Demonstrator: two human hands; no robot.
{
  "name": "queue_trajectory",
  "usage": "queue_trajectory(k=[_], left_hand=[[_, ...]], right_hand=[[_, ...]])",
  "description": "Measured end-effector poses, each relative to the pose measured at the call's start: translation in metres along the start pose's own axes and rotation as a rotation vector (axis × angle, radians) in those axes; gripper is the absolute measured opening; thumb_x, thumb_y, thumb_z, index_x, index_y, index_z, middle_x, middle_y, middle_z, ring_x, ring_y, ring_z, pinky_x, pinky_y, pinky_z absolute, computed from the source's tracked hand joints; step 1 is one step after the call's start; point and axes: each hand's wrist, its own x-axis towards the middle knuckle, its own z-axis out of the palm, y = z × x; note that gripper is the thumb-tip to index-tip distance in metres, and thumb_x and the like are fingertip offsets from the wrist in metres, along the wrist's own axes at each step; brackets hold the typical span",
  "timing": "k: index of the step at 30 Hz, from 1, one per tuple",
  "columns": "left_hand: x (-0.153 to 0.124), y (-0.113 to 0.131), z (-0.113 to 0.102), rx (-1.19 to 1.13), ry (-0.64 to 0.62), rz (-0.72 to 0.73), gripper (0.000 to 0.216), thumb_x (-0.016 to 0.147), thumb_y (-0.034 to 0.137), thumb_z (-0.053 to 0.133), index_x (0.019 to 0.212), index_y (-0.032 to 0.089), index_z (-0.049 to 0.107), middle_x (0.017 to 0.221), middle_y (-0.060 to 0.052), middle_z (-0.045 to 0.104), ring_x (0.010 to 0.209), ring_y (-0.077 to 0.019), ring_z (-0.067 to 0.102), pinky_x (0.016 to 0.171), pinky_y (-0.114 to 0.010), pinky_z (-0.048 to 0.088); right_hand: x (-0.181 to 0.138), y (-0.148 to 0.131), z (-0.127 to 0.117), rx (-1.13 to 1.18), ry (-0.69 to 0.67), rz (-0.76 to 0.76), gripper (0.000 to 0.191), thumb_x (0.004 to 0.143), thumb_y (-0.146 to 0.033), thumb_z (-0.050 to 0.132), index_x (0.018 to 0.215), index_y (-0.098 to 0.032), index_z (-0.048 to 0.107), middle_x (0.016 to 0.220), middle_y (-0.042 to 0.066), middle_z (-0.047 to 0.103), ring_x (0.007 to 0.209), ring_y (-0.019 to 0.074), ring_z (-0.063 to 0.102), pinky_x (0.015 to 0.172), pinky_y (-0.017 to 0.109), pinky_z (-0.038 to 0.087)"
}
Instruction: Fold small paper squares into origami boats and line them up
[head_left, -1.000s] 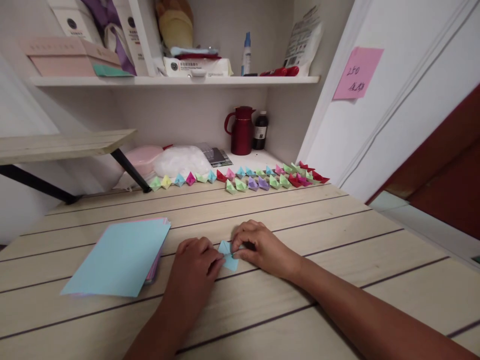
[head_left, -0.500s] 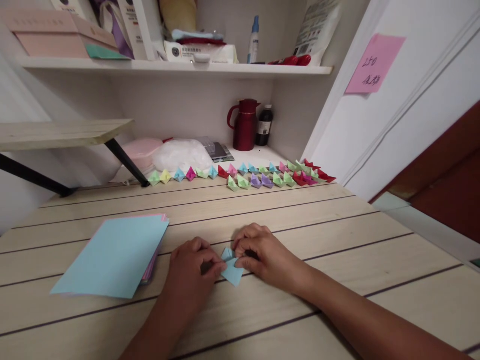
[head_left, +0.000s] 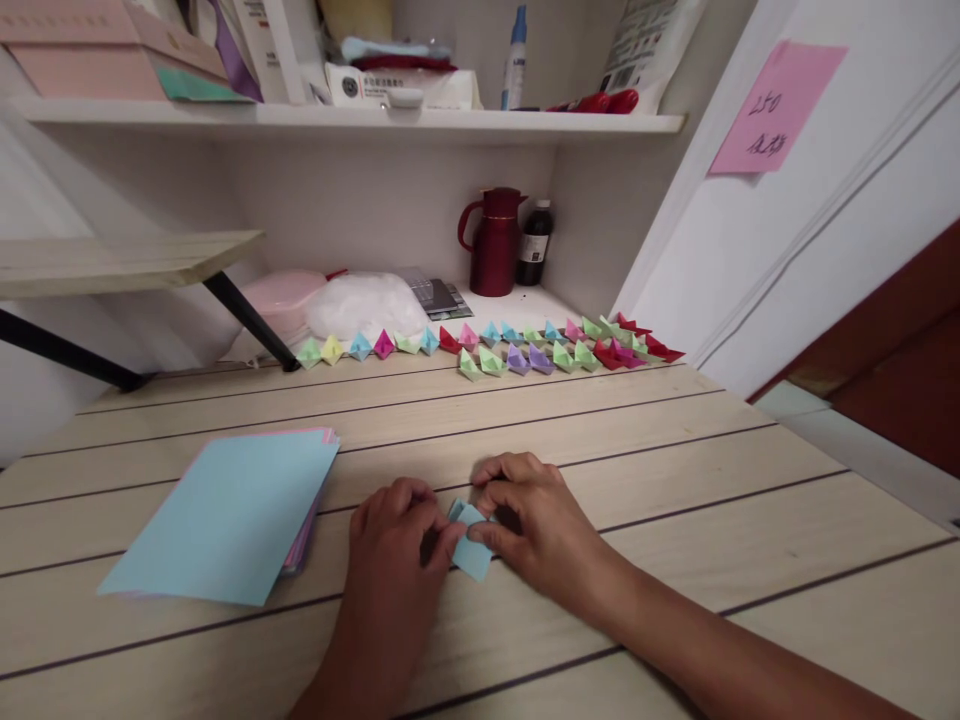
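Note:
A small folded piece of light blue paper (head_left: pixel 472 557) lies low over the table between my hands, one corner pointing toward me. My left hand (head_left: pixel 401 540) pinches its left side between thumb and fingers. On the other side, my right hand (head_left: pixel 529 515) grips the paper's right edge, thumb on top. The fingers partly cover the folds at the far end. To the left rests a stack of coloured paper sheets (head_left: pixel 225 515) with a light blue one uppermost.
Several folded paper boats (head_left: pixel 517 358) in mixed colours line the table's back edge. Behind them stand a dark red jug (head_left: pixel 496 245) and a dark bottle (head_left: pixel 534 245). A raised wooden shelf (head_left: pixel 127 262) on black legs is at the left. A white shelf (head_left: pixel 360 119) spans above.
The far part of the blue paper has been folded toward me, and its near face now looks like a small square. Both hands still hold it. The camera view has shifted slightly.

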Motion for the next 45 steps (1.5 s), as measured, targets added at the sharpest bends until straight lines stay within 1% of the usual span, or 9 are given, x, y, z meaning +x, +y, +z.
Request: queue_trajectory(k=[5,10,18,22,27,33,36,40,45], left_hand=[[-0.001,0.006,0.0,0.02,0.007,-0.021,0.013,0.082,0.023,0.059,0.072,0.022,0.065,0.096,-0.002,0.062,0.092,-0.0214,0.057,0.089,-0.044,0.038],[-0.003,0.009,0.0,0.098,0.014,-0.027,0.016,0.085,0.021,0.053,0.076,0.023,0.065,0.097,-0.002,0.062,0.094,-0.0219,0.056,0.09,-0.044,0.038],[-0.006,0.016,0.001,0.173,0.047,-0.066,0.006,0.081,0.019,0.059,0.075,0.02,0.061,0.116,-0.008,0.058,0.107,-0.0261,0.053,0.092,-0.046,0.039],[-0.006,0.018,-0.001,0.191,0.008,-0.093,0.007,0.081,0.018,0.059,0.074,0.02,0.06,0.119,-0.008,0.058,0.108,-0.0263,0.053,0.094,-0.046,0.038],[-0.004,0.017,-0.003,0.184,-0.067,-0.105,0.009,0.083,0.021,0.056,0.075,0.02,0.06,0.121,-0.007,0.06,0.114,-0.0272,0.05,0.097,-0.047,0.035],[-0.005,0.018,-0.003,0.229,-0.065,-0.105,0.007,0.084,0.022,0.056,0.079,0.019,0.06,0.124,-0.009,0.059,0.116,-0.028,0.05,0.098,-0.047,0.035],[-0.005,0.019,-0.001,0.26,-0.05,-0.113,0.005,0.083,0.022,0.057,0.086,0.019,0.06,0.123,-0.01,0.059,0.116,-0.0285,0.05,0.097,-0.047,0.037],[-0.005,0.018,0.0,0.273,-0.004,-0.148,0.013,0.083,0.022,0.057,0.095,0.018,0.055,0.117,-0.01,0.059,0.112,-0.0292,0.052,0.092,-0.046,0.04],[-0.004,0.019,-0.003,0.237,0.008,-0.132,0.015,0.082,0.019,0.056,0.097,0.019,0.052,0.109,-0.008,0.059,0.107,-0.0278,0.053,0.09,-0.044,0.04]], right_hand=[[-0.001,-0.004,-0.002,-0.036,0.023,0.04,0.003,0.081,-0.023,0.069,0.078,-0.025,0.067,0.11,0.001,0.062,0.102,0.0218,0.052,0.086,0.039,0.034],[0.001,-0.006,-0.002,-0.093,-0.01,0.051,0.008,0.084,-0.026,0.065,0.077,-0.024,0.065,0.098,0.001,0.063,0.094,0.0215,0.051,0.08,0.038,0.033],[0.003,-0.009,-0.001,-0.219,-0.037,0.073,0.011,0.086,-0.029,0.063,0.077,-0.023,0.062,0.09,0.003,0.06,0.087,0.0227,0.049,0.076,0.037,0.031],[0.004,-0.008,-0.001,-0.219,-0.023,0.105,0.017,0.082,-0.033,0.068,0.072,-0.021,0.06,0.087,0.003,0.059,0.086,0.022,0.049,0.076,0.036,0.031],[0.004,-0.004,0.0,-0.191,-0.011,0.09,0.016,0.086,-0.031,0.062,0.073,-0.022,0.063,0.089,0.003,0.059,0.085,0.0212,0.049,0.075,0.036,0.031],[0.007,-0.006,0.002,-0.237,0.005,0.105,0.019,0.083,-0.034,0.066,0.07,-0.022,0.062,0.085,0.003,0.06,0.085,0.0216,0.051,0.073,0.035,0.03],[0.01,-0.007,0.004,-0.29,0.013,0.093,0.024,0.082,-0.039,0.068,0.068,-0.021,0.061,0.083,0.003,0.061,0.084,0.022,0.051,0.071,0.035,0.029],[0.011,-0.006,0.006,-0.316,0.019,0.09,0.029,0.082,-0.042,0.068,0.066,-0.02,0.059,0.082,0.003,0.06,0.084,0.0217,0.052,0.071,0.035,0.028],[0.015,-0.006,0.007,-0.294,0.027,0.134,0.027,0.079,-0.042,0.07,0.07,-0.02,0.058,0.085,0.002,0.059,0.087,0.021,0.053,0.073,0.033,0.027]])
